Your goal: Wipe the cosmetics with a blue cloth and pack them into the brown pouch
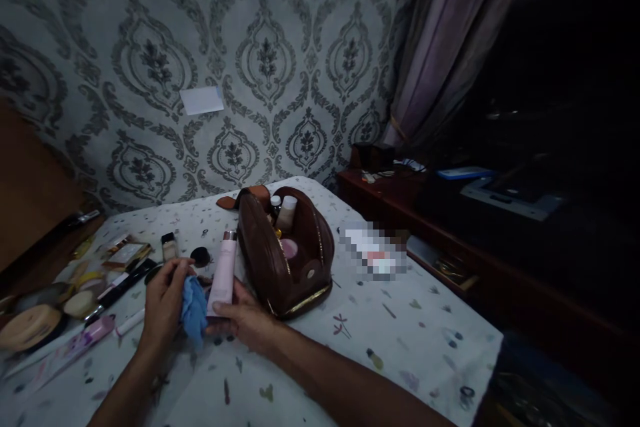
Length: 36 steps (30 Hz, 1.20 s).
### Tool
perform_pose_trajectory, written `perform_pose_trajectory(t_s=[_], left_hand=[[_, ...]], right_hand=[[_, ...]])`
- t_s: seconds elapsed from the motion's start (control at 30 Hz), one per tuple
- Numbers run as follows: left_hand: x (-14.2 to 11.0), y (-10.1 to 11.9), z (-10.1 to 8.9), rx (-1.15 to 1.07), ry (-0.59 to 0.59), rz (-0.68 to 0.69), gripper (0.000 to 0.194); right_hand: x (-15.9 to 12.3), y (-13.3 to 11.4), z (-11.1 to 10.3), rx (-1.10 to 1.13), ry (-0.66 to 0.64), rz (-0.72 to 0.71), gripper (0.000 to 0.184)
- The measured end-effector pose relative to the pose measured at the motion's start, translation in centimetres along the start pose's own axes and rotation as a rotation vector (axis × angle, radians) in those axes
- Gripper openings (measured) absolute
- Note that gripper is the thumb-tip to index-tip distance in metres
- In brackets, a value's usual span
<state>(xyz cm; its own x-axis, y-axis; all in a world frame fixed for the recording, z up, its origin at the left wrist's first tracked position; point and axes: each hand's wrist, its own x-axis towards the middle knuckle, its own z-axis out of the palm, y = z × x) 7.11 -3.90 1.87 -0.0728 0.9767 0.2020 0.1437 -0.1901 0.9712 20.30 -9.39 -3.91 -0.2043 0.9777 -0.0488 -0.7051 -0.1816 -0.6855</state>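
A pale pink cosmetic tube (223, 272) with a shiny cap stands tilted in my right hand (247, 320), its thumb pressed across the lower end. My left hand (165, 297) is closed on a crumpled blue cloth (193, 307), just left of the tube and apart from its upper part. Right behind my right hand sits an open brown cosmetic bag (260, 273). Inside the bag are a white-capped bottle (287, 213), a smaller white-capped bottle and a round pink item (289, 248). Close beyond my left hand are a black-capped bottle (169, 248) and a small black lid (201, 257).
Several cosmetics lie at the left, among them a compact (30, 327), a pink-and-white tube (75, 350) and a black stick (133, 273). A blurred-out white item (375, 250) lies right of the bag. A dark wooden desk (430, 233) with an open drawer borders the patterned tablecloth (390, 353).
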Motion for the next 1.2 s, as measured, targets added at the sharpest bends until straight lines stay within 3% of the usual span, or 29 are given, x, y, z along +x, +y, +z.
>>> perform_pose_trajectory(t_s=[0.1, 0.2, 0.27, 0.33, 0.43, 0.53, 0.6, 0.7, 0.8, 0.87, 1.03, 1.2], left_hand=[[0.9, 0.7, -0.5, -0.316, 0.124, -0.18, 0.041], [2.1, 1.7, -0.9, -0.573, 0.21, -0.268, 0.027], [2.6, 2.3, -0.9, -0.656, 0.216, -0.294, 0.025], [2.5, 2.8, -0.5, -0.674, 0.148, -0.242, 0.029], [1.5, 2.9, 0.4, -0.541, -0.04, -0.063, 0.035], [0.2, 2.6, 0.9, -0.128, -0.294, 0.079, 0.036], [-0.3, 2.4, 0.9, 0.11, -0.401, 0.191, 0.031], [-0.3, 2.2, 0.3, 0.232, -0.366, 0.304, 0.029], [0.4, 1.9, -0.7, 0.265, -0.354, 0.317, 0.03], [1.0, 1.5, -1.4, 0.284, -0.407, 0.308, 0.031], [1.7, 0.8, -2.4, 0.343, -0.541, 0.308, 0.038], [1.8, 0.9, -2.6, 0.5, -0.583, 0.281, 0.043]], right_hand=[[-0.3, -0.2, 0.4, -0.073, -0.002, 0.016, 0.072], [-0.3, 0.0, 0.5, -0.119, 0.029, 0.029, 0.065], [-0.3, 0.0, 0.5, -0.17, 0.025, 0.03, 0.061], [-0.5, -0.2, 0.5, -0.251, -0.02, 0.033, 0.058], [-0.9, -0.6, 0.6, -0.399, -0.116, 0.057, 0.051], [-1.3, -0.8, 0.7, -0.517, -0.235, 0.143, 0.031], [-1.6, -0.7, 0.8, -0.528, -0.257, 0.199, 0.019], [-1.8, -0.4, 1.1, -0.306, -0.208, 0.253, 0.022], [-2.0, -0.5, 1.4, -0.083, -0.279, 0.318, 0.034], [-2.1, -0.8, 1.5, -0.045, -0.308, 0.35, 0.035], [-2.2, -1.1, 1.5, -0.114, -0.248, 0.384, 0.038], [-2.2, -0.4, 1.2, -0.408, -0.206, 0.251, 0.038]])
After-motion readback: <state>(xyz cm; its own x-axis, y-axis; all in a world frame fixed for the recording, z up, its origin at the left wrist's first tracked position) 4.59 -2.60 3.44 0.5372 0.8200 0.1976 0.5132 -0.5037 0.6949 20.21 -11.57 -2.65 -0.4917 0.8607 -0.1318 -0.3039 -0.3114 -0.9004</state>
